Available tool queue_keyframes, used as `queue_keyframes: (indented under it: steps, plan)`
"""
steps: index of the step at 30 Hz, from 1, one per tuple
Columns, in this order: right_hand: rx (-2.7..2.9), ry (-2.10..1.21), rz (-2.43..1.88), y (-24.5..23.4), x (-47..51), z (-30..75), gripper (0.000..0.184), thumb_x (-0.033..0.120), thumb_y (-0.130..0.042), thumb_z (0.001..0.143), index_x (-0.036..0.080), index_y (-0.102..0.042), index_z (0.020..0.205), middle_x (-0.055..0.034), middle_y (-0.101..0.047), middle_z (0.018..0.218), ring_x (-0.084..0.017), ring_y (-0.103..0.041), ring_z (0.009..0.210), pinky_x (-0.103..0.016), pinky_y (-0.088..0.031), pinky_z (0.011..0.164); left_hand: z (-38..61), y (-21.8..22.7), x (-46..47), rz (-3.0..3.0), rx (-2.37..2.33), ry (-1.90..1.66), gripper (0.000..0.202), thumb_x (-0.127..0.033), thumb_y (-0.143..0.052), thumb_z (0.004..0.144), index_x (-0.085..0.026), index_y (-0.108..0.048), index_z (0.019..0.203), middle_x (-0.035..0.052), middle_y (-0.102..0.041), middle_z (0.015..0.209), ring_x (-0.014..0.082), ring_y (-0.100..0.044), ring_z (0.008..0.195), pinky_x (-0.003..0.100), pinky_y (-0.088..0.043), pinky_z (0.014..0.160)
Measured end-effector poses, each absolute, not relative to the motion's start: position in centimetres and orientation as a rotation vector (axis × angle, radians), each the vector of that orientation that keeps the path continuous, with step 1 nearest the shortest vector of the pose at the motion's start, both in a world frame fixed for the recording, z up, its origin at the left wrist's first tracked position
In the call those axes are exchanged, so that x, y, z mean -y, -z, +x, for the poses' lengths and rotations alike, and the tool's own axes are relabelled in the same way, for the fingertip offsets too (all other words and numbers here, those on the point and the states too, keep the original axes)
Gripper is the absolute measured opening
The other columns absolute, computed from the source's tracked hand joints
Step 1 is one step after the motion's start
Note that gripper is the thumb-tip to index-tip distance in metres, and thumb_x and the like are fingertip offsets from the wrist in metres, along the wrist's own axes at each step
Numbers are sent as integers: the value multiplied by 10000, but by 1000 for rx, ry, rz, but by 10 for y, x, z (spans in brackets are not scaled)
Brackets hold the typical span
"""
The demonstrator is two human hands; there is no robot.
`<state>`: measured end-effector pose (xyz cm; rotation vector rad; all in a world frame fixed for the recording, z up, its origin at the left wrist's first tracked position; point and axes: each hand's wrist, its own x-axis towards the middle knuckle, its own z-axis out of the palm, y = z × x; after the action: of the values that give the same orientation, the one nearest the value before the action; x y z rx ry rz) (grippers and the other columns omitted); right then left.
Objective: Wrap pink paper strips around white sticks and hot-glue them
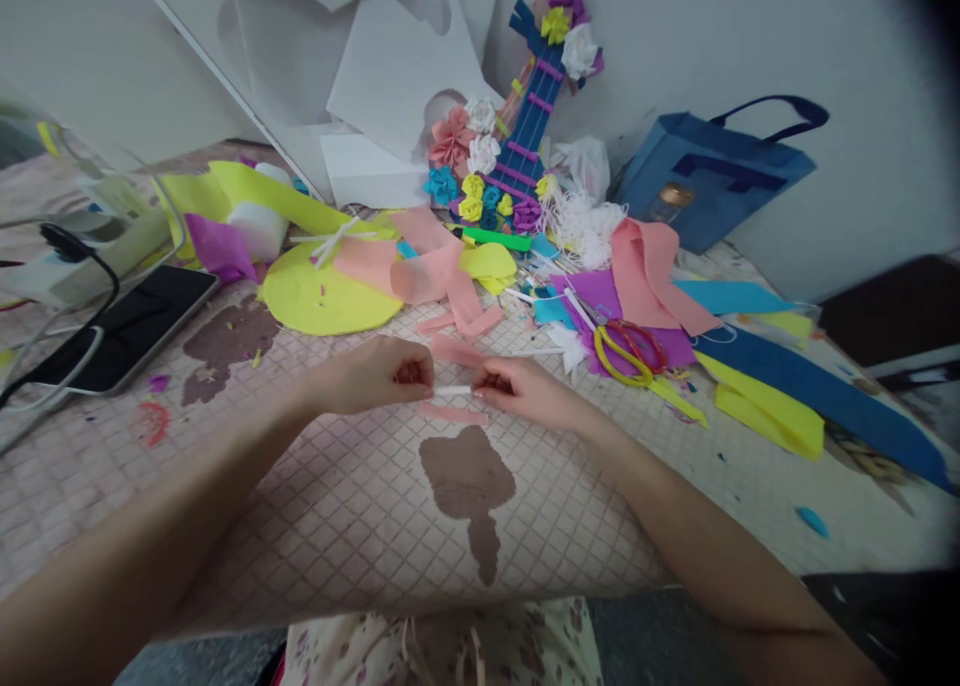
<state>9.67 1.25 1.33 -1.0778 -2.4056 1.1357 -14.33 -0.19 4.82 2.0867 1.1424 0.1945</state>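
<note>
White stick spans left grip to right grip — apparently pinched.

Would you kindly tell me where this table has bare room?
Bare checked cloth lies between the left hand and the tablet, and nearside of the right hand; both pinch a white stick. Beyond them, yellow circle to scissors, is crowded.

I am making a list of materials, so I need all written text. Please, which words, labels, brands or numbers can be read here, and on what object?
No text can be read in this picture.
On the blue bag: a small brown badge, too blurred to read.
On the tablet: dark screen, nothing shown.
On the white stick, pinched between the left hand and the right hand: no print visible.
</note>
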Motion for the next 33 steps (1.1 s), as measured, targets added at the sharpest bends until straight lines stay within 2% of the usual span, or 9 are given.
queue_keyframes:
  steps: [7,12,17,28,33]
  plan:
    - [2401,-1145,-1038,-11,-13,98,44,164,-552,818,168,-594,825,10,-605,744,-109,-537,666,-227,-380,602,-124,-33,14,2241,-1193,-201,48,-193,-542,729,-165,-576,708,-6,-591,696,112,-494,619,226,-322,562]
    - [2464,-1115,-1006,-10,-11,97,59,139,-573,797,173,-605,834,13,-621,757,-103,-538,667,-223,-370,608,-124,-29,12,2213,-1227,-156,45,-214,-570,710,-170,-568,713,-10,-598,686,116,-498,609,231,-313,551]
    - [2547,-968,-1026,-14,-5,93,78,180,-648,757,180,-604,821,19,-604,744,-103,-529,658,-219,-351,585,-125,-25,9,2146,-1222,-184,129,-266,-624,690,-174,-582,769,-20,-605,683,112,-509,594,229,-323,546]
    - [2630,-796,-1073,-13,4,89,58,181,-620,791,191,-579,831,7,-605,784,-127,-548,735,-236,-358,627,-125,-24,9,2160,-1251,-166,119,-274,-650,664,-170,-600,697,-19,-598,655,114,-506,602,225,-312,539]
    - [2652,-775,-1069,-13,4,88,37,155,-582,805,192,-582,802,-1,-615,781,-139,-545,746,-250,-356,647,-128,-22,9,2140,-1181,-212,202,-366,-601,743,-169,-599,698,-14,-601,653,107,-505,582,224,-330,536]
